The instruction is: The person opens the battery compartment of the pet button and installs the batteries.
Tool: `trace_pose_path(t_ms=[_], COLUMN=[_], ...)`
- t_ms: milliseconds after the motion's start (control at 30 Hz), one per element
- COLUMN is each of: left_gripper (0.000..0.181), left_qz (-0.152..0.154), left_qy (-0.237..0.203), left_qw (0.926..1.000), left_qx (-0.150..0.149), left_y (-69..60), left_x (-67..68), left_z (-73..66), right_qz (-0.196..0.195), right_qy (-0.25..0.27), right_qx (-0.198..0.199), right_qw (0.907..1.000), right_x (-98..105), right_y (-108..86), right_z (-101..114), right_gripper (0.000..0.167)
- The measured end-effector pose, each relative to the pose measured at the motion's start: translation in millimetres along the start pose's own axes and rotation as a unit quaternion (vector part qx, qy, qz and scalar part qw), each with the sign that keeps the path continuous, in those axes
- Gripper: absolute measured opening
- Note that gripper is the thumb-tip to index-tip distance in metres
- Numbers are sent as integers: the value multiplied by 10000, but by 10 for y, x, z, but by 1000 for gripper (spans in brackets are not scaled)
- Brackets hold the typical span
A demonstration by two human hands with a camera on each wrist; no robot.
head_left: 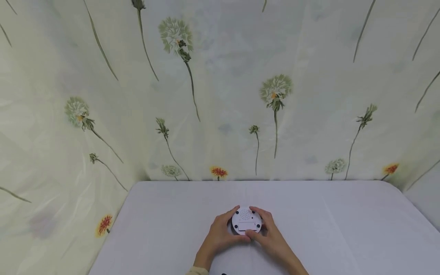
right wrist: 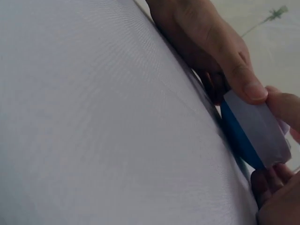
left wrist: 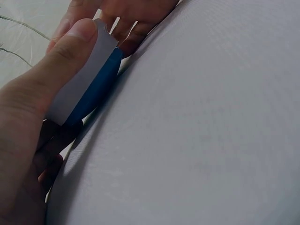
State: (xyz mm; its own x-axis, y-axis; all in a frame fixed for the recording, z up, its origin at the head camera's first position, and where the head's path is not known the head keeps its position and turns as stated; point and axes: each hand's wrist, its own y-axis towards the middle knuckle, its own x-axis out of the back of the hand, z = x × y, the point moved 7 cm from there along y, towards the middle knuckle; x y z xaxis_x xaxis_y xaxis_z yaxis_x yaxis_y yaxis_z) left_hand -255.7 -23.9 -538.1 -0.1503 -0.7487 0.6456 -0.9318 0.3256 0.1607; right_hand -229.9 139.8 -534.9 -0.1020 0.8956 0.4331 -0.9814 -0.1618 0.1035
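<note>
A round white device lies between both hands on the table, its underside turned up. That face has a cluster of speaker holes, several black rubber feet and a rectangular battery cover. From the side, in the left wrist view, the device shows a white upper part and a blue lower part. My left hand grips its left edge between thumb and fingers. The right hand holds the right edge, its thumb at the lower edge by the battery cover. Most of the blue side is hidden from above.
A white cloth covers the table, which has rounded far corners. Behind and to the left hangs a pale curtain printed with dandelions. A small dark thing shows at the bottom edge of the head view, too cut off to tell.
</note>
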Motion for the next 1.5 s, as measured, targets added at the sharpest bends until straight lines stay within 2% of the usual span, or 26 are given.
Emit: trace_pose_path(t_ms=[100, 167, 367, 700, 1067, 1200, 1433, 1500], left_gripper=[99, 100, 99, 100, 100, 100, 100, 100], left_qz=[16, 4, -46, -28, -24, -56, -64, -63], left_qy=[-26, -44, -108, -49, -105, -47, 2, -1], left_qw=[10000, 9999, 9999, 9999, 9999, 9999, 10000, 10000], left_qx=[72, 99, -11, 144, 127, 91, 53, 54], left_y=[-12, -17, -2, 10, -1, -1, -3, 3], left_x=[-6, -2, -6, -28, -14, -14, -12, -12], left_z=[19, 29, 35, 48, 30, 27, 21, 18], right_qz=[110, 156, 223, 335, 347, 376, 404, 434], right_qy=[177, 253, 177, 143, 87, 87, 119, 96], right_qx=[-201, -222, -388, -477, -604, -507, -23, -6], right_qw=[9996, 9993, 9988, 9982, 9975, 9980, 9991, 9990], right_x=[-19, -32, -37, -28, -51, -57, -76, -85], right_y=[-2, 2, 7, 20, 26, 29, 43, 52], right_z=[-8, -6, -27, -36, -50, -46, 38, 65], right_gripper=[79, 82, 80, 80, 81, 81, 86, 87])
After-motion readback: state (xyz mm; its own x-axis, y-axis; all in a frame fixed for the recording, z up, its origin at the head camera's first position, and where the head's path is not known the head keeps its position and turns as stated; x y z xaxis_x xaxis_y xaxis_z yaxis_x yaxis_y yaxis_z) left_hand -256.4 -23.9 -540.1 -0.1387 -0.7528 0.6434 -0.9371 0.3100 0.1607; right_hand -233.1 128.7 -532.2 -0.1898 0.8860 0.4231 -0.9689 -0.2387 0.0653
